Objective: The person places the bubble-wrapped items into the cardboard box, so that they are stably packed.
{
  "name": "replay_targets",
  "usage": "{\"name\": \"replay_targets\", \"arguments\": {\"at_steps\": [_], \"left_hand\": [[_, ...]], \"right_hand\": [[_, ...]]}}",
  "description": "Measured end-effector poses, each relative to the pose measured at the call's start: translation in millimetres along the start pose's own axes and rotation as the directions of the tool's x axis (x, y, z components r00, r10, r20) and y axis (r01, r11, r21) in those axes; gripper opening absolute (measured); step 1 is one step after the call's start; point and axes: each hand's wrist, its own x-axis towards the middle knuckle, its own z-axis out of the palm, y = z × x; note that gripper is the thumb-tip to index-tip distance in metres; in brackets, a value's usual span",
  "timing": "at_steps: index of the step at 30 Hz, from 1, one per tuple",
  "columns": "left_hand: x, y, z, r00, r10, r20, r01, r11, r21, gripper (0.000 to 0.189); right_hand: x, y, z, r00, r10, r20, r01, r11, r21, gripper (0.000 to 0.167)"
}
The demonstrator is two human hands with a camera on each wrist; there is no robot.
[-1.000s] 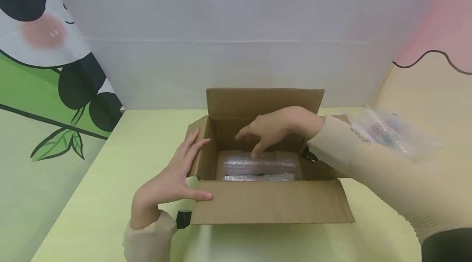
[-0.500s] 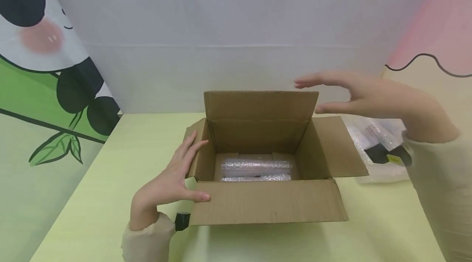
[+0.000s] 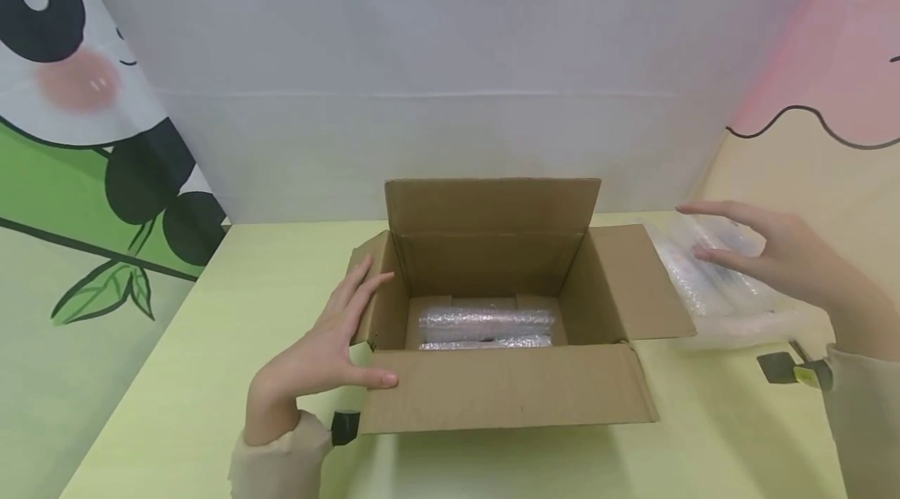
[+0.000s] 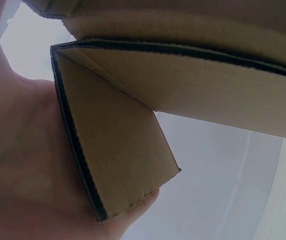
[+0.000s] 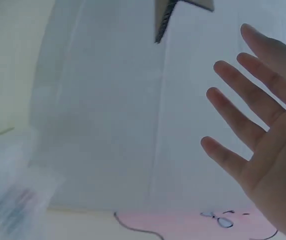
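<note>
My left hand (image 3: 316,351) spread, fingers against cardboard box's (image 3: 485,269) nine-o'clock flap (image 3: 380,253), thumb on six-o'clock flap (image 3: 520,390). Bubble-wrapped rolls (image 3: 485,319) inside. My right hand (image 3: 791,257) loosely open, holding nothing, near wrapped packs (image 3: 692,280) on desk (image 3: 710,421), box's three o'clock.

The box (image 3: 509,388) is plain corrugated cardboard, matt and dry-looking, its cut edges (image 4: 76,140) rough and ribbed. The wrapped bundles (image 3: 487,319) inside are clear bubble plastic, glossy and dimpled, as are the packets (image 3: 692,288) outside. The bench (image 3: 281,272) looks smooth with a faint sheen; the backdrop (image 3: 450,77) is a smooth, creased sheet; the sleeves (image 3: 281,460) are matt cloth.
</note>
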Motion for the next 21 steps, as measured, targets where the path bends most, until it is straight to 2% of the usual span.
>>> {"name": "replay_targets", "arguments": {"at_steps": [3,6,13,17,20,21], "left_hand": [[-0.5,-0.7,0.0,1.000,0.011,-0.002,-0.011,1.000,0.003,0.113],[-0.9,-0.8,0.1,1.000,0.016,-0.002,-0.016,1.000,0.002,0.113],[-1.7,-0.1,0.1,1.000,0.024,0.003,-0.024,1.000,-0.016,0.114],[-1.5,-0.8,0.6,1.000,0.026,0.008,-0.026,1.000,-0.016,0.115],[-0.6,-0.1,0.9,1.000,0.025,0.015,-0.024,1.000,-0.017,0.117],[-0.4,0.3,0.8,1.000,0.022,0.017,-0.021,1.000,-0.016,0.117]], "right_hand": [[-21.1,21.5,12.5,0.996,0.092,-0.012,-0.092,0.996,-0.013,0.055],[-40.4,43.1,26.2,0.988,0.153,0.013,-0.153,0.988,-0.013,0.052],[-76.7,78.8,51.8,0.971,0.192,0.140,-0.176,0.977,-0.120,0.051],[-91.1,91.0,60.2,0.952,0.218,0.216,-0.201,0.975,-0.095,0.050],[-101.5,98.7,65.1,0.944,0.225,0.242,-0.203,0.973,-0.112,0.047],[-105.0,102.0,67.3,0.948,0.215,0.235,-0.188,0.973,-0.132,0.046]]}}
